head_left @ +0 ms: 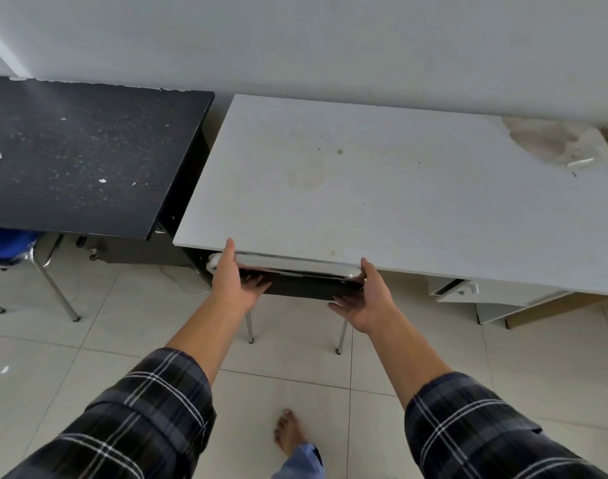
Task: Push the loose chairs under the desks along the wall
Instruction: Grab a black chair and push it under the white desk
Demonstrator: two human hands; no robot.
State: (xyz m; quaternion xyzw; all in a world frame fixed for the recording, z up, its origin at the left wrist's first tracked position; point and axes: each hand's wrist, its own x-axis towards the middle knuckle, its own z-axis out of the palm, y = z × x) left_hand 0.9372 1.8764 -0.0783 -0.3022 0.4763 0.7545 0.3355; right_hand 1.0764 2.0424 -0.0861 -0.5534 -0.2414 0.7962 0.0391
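A black chair (pixel 302 286) with a chrome top rail sits under the front edge of the white desk (pixel 382 195); only its backrest and two rear legs show. My left hand (pixel 235 280) is at the left end of the backrest, fingers spread, thumb up against the desk edge. My right hand (pixel 368 299) is at the right end, palm toward the backrest, fingers apart. Neither hand is wrapped around the rail. A blue chair (pixel 8 247) with chrome legs sits partly under the black desk (pixel 84 157) at the left.
Both desks stand against the grey wall. A white drawer unit (pixel 485 293) sits under the white desk's right side, and a black castered unit (pixel 133 250) sits under the black desk. Tiled floor lies behind me; my bare foot (pixel 288 433) is below.
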